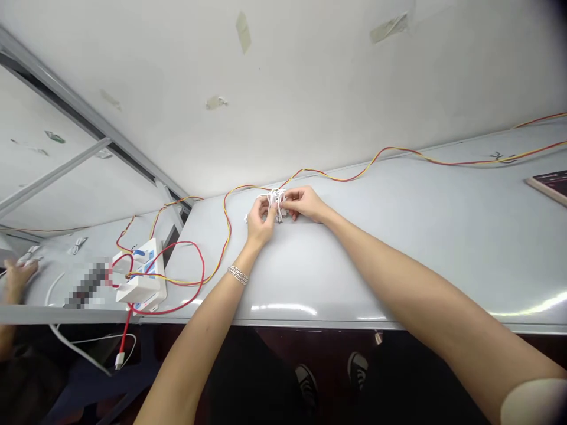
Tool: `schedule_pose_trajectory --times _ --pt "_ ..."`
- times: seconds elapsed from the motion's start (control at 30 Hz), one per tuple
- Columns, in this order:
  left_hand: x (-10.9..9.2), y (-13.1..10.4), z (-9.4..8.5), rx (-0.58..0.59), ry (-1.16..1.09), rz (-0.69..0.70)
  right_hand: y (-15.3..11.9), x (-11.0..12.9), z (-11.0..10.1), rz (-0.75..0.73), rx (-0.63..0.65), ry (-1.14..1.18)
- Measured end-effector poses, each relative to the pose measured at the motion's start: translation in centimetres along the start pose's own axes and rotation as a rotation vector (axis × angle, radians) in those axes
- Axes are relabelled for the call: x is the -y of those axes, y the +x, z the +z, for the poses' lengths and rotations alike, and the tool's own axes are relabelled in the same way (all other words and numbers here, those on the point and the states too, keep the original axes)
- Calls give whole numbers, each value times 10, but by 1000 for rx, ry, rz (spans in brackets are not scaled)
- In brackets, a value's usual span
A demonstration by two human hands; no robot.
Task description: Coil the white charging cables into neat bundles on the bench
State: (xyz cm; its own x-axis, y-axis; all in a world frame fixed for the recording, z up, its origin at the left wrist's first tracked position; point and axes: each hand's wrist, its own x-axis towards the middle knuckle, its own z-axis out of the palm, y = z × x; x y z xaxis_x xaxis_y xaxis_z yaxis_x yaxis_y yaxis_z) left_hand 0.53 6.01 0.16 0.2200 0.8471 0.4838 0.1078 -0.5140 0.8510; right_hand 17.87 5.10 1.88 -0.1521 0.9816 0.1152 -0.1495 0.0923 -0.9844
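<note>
A small bundle of white cable [277,199] is between my hands near the back edge of the grey table. My left hand [261,221] pinches its left side with thumb and fingers. On the right, my right hand [303,203] has thumb and index finger closed on the same bundle. White cable ends stick out beside the fingers, and part of the coil is hidden behind them.
A white power strip [153,277] with plugs and looped red cable [204,260] lies at the left. A red and yellow wire [354,177] runs along the wall. Another person's hand [20,274] is far left; a dark flat object [551,184] lies far right.
</note>
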Motion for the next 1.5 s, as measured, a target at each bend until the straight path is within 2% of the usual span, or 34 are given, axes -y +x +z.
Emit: schedule_pose_trajectory --times 0.13,0.23,0.3,0.37,0.47,0.63,0.73,1.0,1.13,1.5 --pt "-11 -6 -9 -92 153 -59 1 0 0 1 -1 0" --pt "-24 -19 -23 -115 308 -17 2 -2 -1 -6 3 -9" --pt "-29 -28 -33 -92 329 -21 3 -4 -1 -7 3 -11" --pt "-30 -34 -42 -17 304 -77 4 -6 -2 -12 3 -15" --pt "-26 -27 -47 -5 307 -120 5 -9 -3 -25 11 -21" --pt "-15 10 -38 -39 282 -73 4 -9 -3 -27 14 -16" --pt "-10 20 -28 -48 212 -65 4 -7 -3 -8 12 -13" --pt "-6 -2 -11 46 49 -93 6 -12 -4 -26 19 -2" --pt "-8 1 -11 78 -1 -116 7 -14 -5 -32 19 6" --pt "-3 6 -15 69 -40 -185 9 -12 -4 -26 16 -15"
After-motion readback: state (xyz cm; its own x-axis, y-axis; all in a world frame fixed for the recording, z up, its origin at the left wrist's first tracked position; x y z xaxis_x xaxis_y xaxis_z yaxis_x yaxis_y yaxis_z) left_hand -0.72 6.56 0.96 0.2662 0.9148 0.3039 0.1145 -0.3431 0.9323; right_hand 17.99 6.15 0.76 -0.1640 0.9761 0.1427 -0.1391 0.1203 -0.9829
